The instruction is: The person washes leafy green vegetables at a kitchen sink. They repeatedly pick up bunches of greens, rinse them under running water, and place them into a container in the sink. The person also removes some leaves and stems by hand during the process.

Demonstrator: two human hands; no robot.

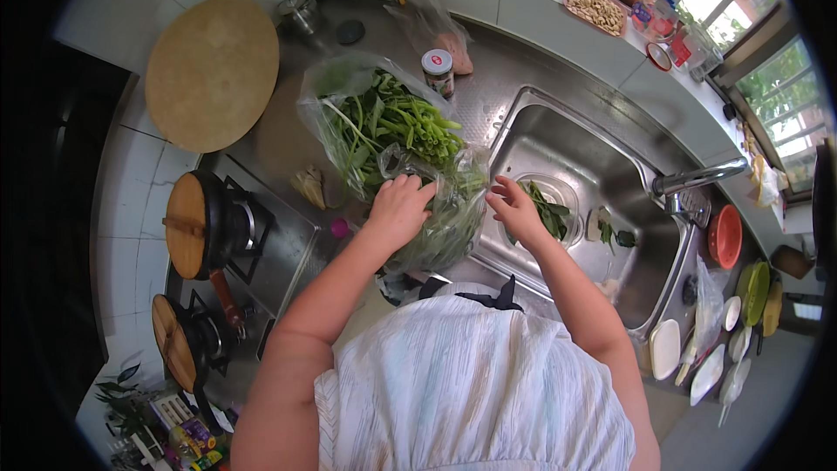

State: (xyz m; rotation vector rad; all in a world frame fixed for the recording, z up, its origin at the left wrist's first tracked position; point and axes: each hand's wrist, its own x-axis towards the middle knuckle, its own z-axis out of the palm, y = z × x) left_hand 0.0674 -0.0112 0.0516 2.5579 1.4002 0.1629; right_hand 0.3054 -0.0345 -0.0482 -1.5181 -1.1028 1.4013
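My left hand [400, 210] is curled over the front of a clear plastic bag [451, 235] and grips its film; some fingertips are hidden. Two bunches of leafy green vegetables [412, 118] lie at the bag's far side, cut stems pointing right. More greens show blurred through the plastic near my waist. My right hand [520, 212] is held over the sink's left rim, fingers apart, its fingertips close to the bag's right edge. Below it, loose green leaves [548, 209] lie in a clear round bowl [577, 199] inside the steel sink [588, 137].
A lidded glass jar [439, 72] and a bag of pinkish meat [454, 52] stand behind the greens. Ginger [309, 186] lies left. Two wooden-lidded pans [186, 226] sit on the stove. A round board [212, 72] leans on the wall. The faucet [700, 176] reaches over the sink's right side.
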